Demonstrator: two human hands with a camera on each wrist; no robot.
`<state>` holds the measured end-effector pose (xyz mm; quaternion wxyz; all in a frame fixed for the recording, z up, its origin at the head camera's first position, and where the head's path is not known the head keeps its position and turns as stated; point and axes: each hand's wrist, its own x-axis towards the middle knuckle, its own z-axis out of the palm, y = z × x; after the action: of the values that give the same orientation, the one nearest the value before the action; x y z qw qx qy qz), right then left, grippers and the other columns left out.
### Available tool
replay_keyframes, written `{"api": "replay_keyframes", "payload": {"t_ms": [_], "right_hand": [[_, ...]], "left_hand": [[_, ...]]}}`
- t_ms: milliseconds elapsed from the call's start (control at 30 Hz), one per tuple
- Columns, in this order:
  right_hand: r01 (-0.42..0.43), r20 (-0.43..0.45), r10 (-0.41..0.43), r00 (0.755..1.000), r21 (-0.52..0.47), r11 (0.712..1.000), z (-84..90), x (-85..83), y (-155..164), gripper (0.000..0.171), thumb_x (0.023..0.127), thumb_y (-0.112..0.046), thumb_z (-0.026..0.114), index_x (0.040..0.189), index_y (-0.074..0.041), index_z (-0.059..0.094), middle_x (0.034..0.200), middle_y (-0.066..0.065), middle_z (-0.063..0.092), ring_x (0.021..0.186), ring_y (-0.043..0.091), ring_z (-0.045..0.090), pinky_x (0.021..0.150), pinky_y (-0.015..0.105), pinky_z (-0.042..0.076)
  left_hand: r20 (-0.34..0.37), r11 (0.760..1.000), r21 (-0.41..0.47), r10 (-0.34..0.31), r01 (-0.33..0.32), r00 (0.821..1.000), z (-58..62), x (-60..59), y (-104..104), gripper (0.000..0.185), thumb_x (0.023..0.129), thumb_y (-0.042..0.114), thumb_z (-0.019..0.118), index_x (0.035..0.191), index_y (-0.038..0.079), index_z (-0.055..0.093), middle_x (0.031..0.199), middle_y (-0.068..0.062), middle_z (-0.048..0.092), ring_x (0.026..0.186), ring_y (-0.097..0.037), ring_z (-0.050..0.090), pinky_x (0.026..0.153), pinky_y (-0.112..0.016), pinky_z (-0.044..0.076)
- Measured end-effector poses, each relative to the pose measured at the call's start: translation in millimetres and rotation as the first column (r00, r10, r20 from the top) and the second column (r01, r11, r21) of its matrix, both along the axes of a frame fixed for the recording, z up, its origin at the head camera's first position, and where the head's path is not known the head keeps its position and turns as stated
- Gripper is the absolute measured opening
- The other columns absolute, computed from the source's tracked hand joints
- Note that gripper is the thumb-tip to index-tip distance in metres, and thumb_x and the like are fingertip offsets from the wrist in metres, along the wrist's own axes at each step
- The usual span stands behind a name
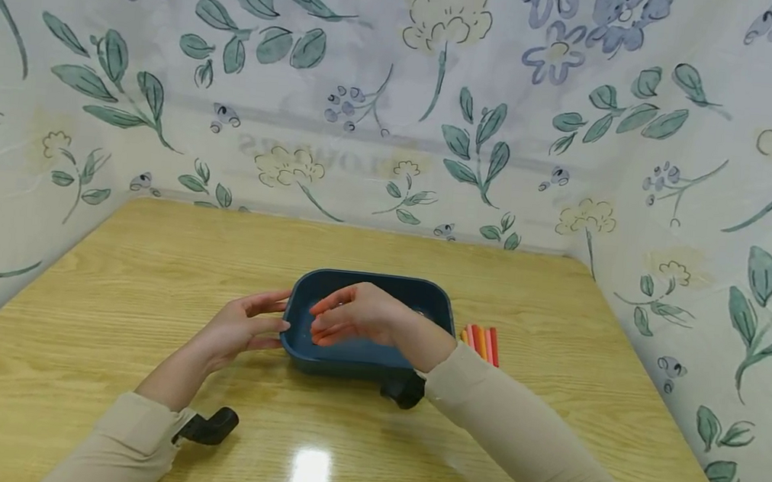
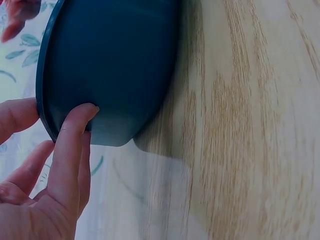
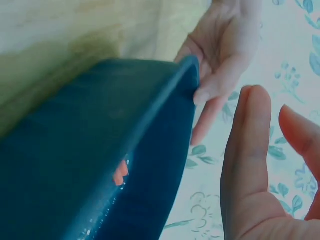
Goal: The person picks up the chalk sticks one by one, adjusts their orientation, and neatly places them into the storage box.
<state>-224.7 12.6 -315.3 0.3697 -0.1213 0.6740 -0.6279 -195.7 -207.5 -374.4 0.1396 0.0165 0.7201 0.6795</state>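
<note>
A dark blue rectangular tub with rounded corners sits on the wooden table. My left hand grips its left end, thumb at the rim and fingers spread along the outer wall; the left wrist view shows these fingers against the tub. Over the tub's opening hovers my right hand, palm down with fingers loosely bent. In the right wrist view, the right hand has nothing between thumb and fingers. A small orange-red patch shows inside the tub, its kind unclear.
Several red, pink and yellow-orange sticks lie side by side to the right of the tub, partly behind the right forearm. The wooden table ends at a floral sheet at the back and sides. Each wrist carries a black camera.
</note>
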Motion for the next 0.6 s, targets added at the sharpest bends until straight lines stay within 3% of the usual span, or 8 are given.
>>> {"api": "replay_keyframes", "payload": {"t_ms": [167,367,600], "right_hand": [[0.054,-0.022,-0.054,0.998,0.0,0.999,-5.4,11.1,11.9,0.029,0.084,0.006,0.062,0.112,0.012,0.057,0.093,0.02,0.064,0.077,0.027,0.067,0.076,0.039,0.056],[0.067,-0.052,-0.068,0.996,-0.021,0.998,-14.6,23.9,32.0,0.033,0.085,0.005,0.062,0.116,0.012,0.054,0.094,0.024,0.066,0.08,0.026,0.067,0.084,0.045,0.052],[0.12,-0.092,-0.12,0.989,-0.008,0.993,-25.0,36.3,57.0,0.032,0.085,0.004,0.062,0.115,0.012,0.055,0.085,0.016,0.068,0.079,0.025,0.067,0.083,0.046,0.052]], "left_hand": [[0.007,1.0,0.0,0.008,-0.008,1.0,-1.0,-0.9,1.1,0.064,0.088,0.002,0.06,0.144,-0.001,0.029,0.138,-0.028,0.03,0.092,-0.017,0.062,0.082,-0.037,0.053],[0.011,1.0,-0.009,0.021,-0.021,1.0,0.0,-1.0,1.5,0.065,0.088,0.002,0.061,0.144,0.0,0.03,0.138,-0.028,0.029,0.093,-0.019,0.062,0.082,-0.037,0.053],[0.008,1.0,-0.017,0.019,-0.019,1.0,0.5,0.4,2.3,0.064,0.088,0.002,0.06,0.144,0.0,0.029,0.139,-0.028,0.029,0.092,-0.019,0.062,0.082,-0.037,0.053]]}}
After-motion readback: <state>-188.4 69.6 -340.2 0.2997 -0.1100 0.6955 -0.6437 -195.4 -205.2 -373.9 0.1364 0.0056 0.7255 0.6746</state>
